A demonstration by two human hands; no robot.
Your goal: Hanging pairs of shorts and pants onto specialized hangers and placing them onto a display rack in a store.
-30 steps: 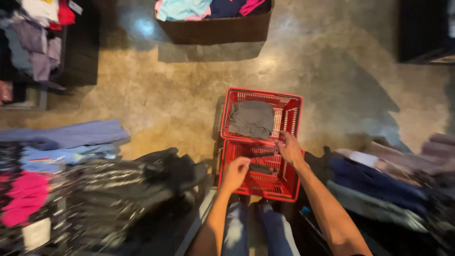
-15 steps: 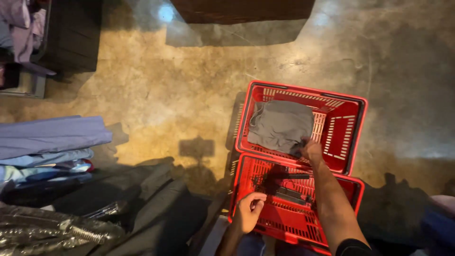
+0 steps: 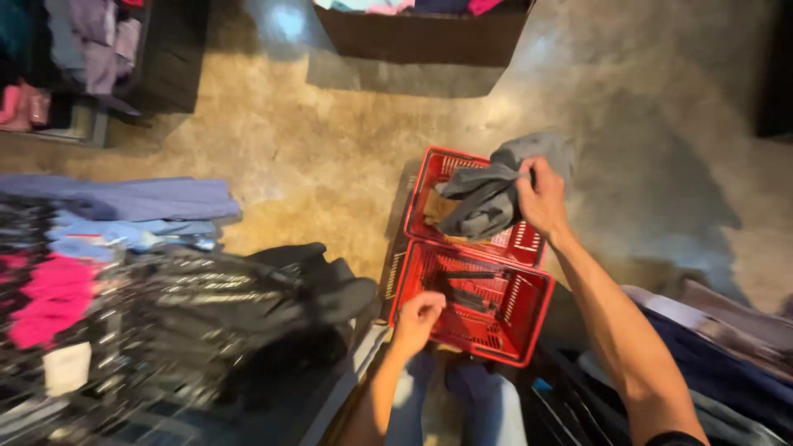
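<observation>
Head cam: right hand (image 3: 541, 201) now grips grey garment (image 3: 494, 188), lifted clear of far red basket (image 3: 462, 169); left hand (image 3: 420, 315), fingers curled, steadies near basket (image 3: 529, 330) w/ its rim.

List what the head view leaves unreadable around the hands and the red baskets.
- Far basket floor: covered by the grey garment in the right hand.
- Left hand: curled at the near basket rim; grip unclear.
- Dark clothes at left: motion-blurred.
- Box of clothes: cut by top edge.

Black clothes (image 3: 248, 306) w/ pink top (image 3: 49, 297) at left, blue folded pile (image 3: 124, 198) behind, brown box (image 3: 421, 37) up top.
</observation>
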